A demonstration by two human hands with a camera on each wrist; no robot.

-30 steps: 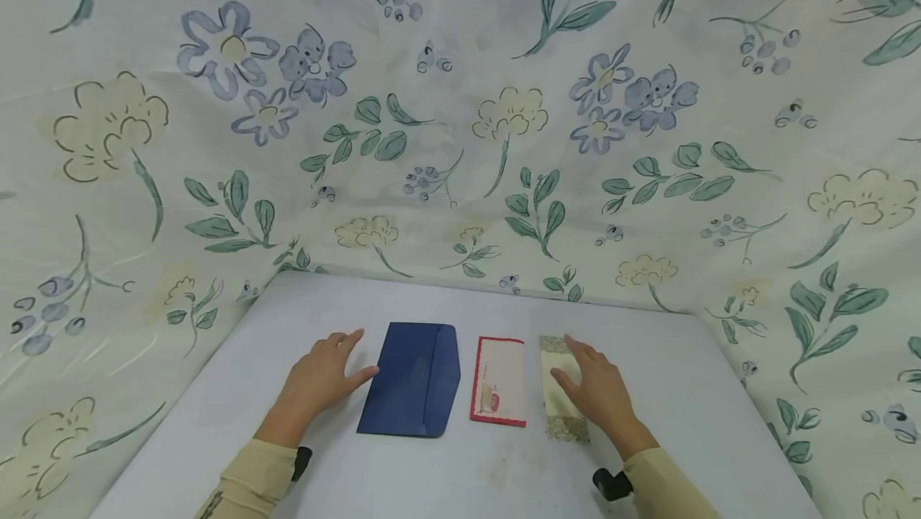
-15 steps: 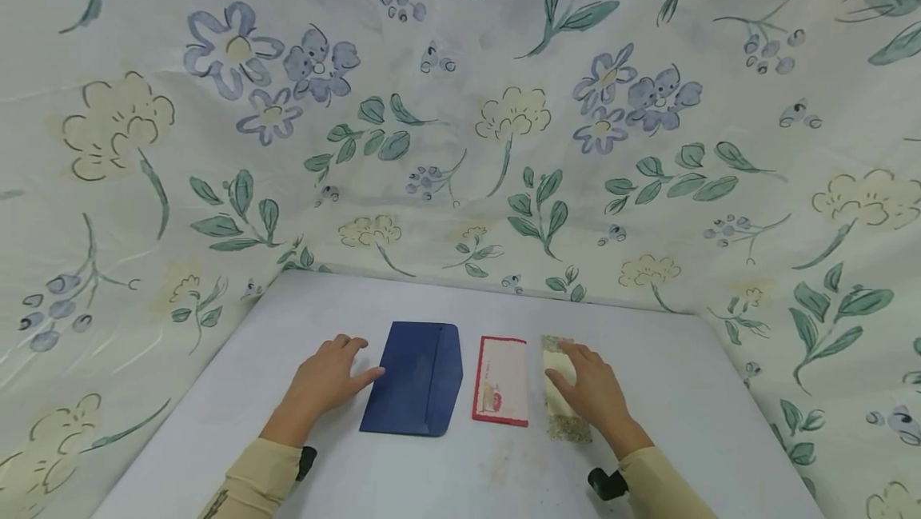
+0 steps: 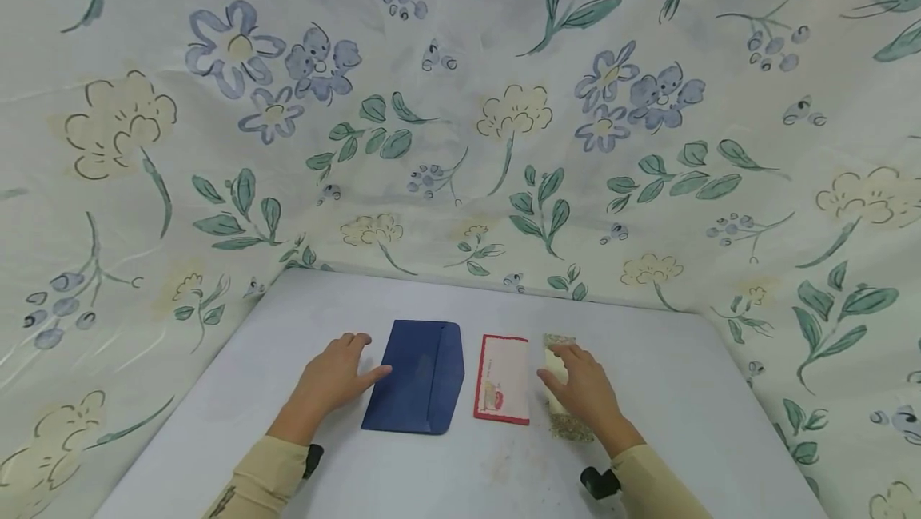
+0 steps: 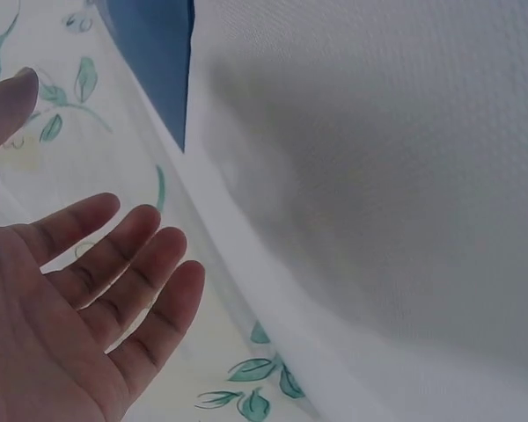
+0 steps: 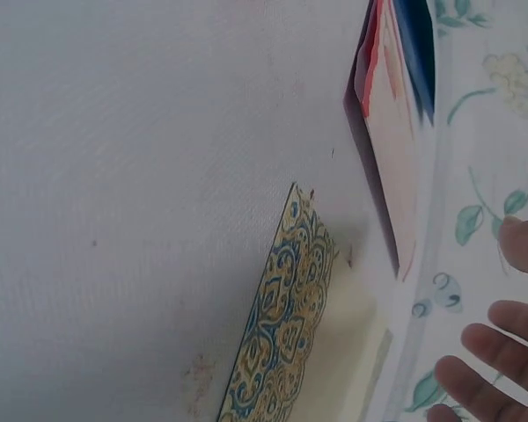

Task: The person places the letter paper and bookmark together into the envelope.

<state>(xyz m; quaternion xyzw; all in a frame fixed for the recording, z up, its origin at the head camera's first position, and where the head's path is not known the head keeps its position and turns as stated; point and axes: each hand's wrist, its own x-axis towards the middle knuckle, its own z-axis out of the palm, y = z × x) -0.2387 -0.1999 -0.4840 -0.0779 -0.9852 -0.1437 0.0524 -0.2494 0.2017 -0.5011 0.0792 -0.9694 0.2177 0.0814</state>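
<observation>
In the head view a dark blue envelope (image 3: 410,379) lies left of centre, its flap side to the right. My left hand (image 3: 336,379) hovers at its left edge with fingers spread, the thumb tip overlapping the edge. A pale pink card with a red border (image 3: 504,383) lies in the middle. To its right is a cream paper strip with patterned gold bands (image 3: 570,426), partly hidden under my right hand (image 3: 586,391). That hand hangs over the strip, its fingers loosely spread and holding nothing. The right wrist view shows the strip's gold-and-blue patterned band (image 5: 282,308) up close.
Everything lies on a white table (image 3: 460,471). A floral sheet (image 3: 460,135) rises behind it and along both sides. Black wrist cameras sit under both sleeves, the right one (image 3: 600,483) close over the table.
My left hand has shifted slightly right, its thumb now further over the blue envelope. My right hand has moved a little left over the strip. The papers lie as before.
</observation>
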